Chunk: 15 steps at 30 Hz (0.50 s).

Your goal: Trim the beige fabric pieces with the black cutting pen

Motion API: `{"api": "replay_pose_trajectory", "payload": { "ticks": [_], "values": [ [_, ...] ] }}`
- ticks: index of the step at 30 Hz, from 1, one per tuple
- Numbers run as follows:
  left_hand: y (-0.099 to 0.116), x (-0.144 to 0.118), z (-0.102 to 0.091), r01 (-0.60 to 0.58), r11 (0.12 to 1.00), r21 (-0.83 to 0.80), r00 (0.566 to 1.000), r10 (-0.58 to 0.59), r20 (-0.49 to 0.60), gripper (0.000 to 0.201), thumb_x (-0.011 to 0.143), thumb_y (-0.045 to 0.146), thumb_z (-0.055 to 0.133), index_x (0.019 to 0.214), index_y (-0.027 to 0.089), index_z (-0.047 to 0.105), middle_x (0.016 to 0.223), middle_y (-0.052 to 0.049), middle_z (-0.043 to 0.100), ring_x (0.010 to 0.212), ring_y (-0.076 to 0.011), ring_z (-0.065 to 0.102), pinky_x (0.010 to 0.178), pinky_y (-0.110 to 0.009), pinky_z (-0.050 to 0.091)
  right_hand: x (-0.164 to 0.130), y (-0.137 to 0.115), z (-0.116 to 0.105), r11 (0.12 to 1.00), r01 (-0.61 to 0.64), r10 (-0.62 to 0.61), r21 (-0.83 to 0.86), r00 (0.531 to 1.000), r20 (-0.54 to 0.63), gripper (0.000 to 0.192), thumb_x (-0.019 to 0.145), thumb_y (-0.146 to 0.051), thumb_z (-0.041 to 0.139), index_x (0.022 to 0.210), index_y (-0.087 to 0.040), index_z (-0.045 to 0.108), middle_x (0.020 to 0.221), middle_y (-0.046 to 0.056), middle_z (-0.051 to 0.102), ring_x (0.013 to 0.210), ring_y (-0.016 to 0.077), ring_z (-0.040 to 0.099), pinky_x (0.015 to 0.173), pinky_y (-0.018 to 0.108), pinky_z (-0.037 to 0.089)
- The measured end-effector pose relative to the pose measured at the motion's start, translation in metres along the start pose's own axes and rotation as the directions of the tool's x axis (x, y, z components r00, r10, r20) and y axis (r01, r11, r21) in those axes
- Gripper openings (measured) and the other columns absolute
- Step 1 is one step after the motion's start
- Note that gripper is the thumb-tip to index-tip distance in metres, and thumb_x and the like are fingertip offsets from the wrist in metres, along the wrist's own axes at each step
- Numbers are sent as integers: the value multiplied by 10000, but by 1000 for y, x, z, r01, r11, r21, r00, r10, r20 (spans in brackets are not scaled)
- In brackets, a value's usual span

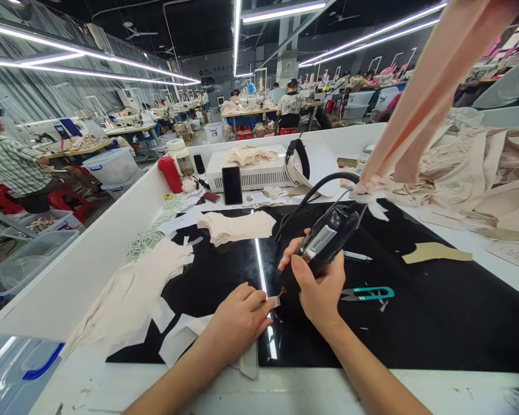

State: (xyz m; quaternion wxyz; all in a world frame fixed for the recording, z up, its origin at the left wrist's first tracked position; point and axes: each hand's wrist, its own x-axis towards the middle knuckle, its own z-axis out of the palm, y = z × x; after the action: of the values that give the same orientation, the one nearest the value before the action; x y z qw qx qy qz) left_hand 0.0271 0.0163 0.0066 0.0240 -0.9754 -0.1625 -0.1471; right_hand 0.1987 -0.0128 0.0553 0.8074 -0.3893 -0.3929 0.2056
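While your right hand grips the black tool, its long axis slanting from far right to near left, your left hand pinches a small pale piece left of the tool's near end.

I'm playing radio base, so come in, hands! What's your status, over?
Right hand: gripping black corded tool. Left hand: touching small pale piece. Maybe in the way: teal snips near right hand.

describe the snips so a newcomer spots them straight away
Find the glossy black surface on the white table. On it, just right of the right hand, lie the snips. Their teal handles set them apart from the white pen beyond.
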Motion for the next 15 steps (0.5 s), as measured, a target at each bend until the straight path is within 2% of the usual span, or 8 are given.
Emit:
{"api": "replay_pose_trajectory", "payload": {
  "ticks": [9, 15],
  "values": [
    [1, -1, -2, 1, 1000, 20, 1000, -1, 8, 340, 998, 289, 664, 1300, 170, 564, 1070, -49, 618, 973, -224, 585, 964, -387, 515, 2, 1, -3, 999, 3, -3, -34, 1000, -1, 280, 856, -200, 747, 1056, -288, 573, 847, -56, 701, 589, 105, 667, 577, 260, 578],
    [1, 0, -2, 3, 1000, 16, 1000, -3, 5, 384, 961, 274, 714, 1301, 162, 573, 1067, -43, 625, 950, -224, 581, 969, -387, 511, -4, -3, -6, 1000, -14, 14, 12, 1000, 10, 300, 854, -242, 771, 1074, -289, 572, 848, -50, 705, 594, 120, 665, 553, 275, 576]
  ]
}}
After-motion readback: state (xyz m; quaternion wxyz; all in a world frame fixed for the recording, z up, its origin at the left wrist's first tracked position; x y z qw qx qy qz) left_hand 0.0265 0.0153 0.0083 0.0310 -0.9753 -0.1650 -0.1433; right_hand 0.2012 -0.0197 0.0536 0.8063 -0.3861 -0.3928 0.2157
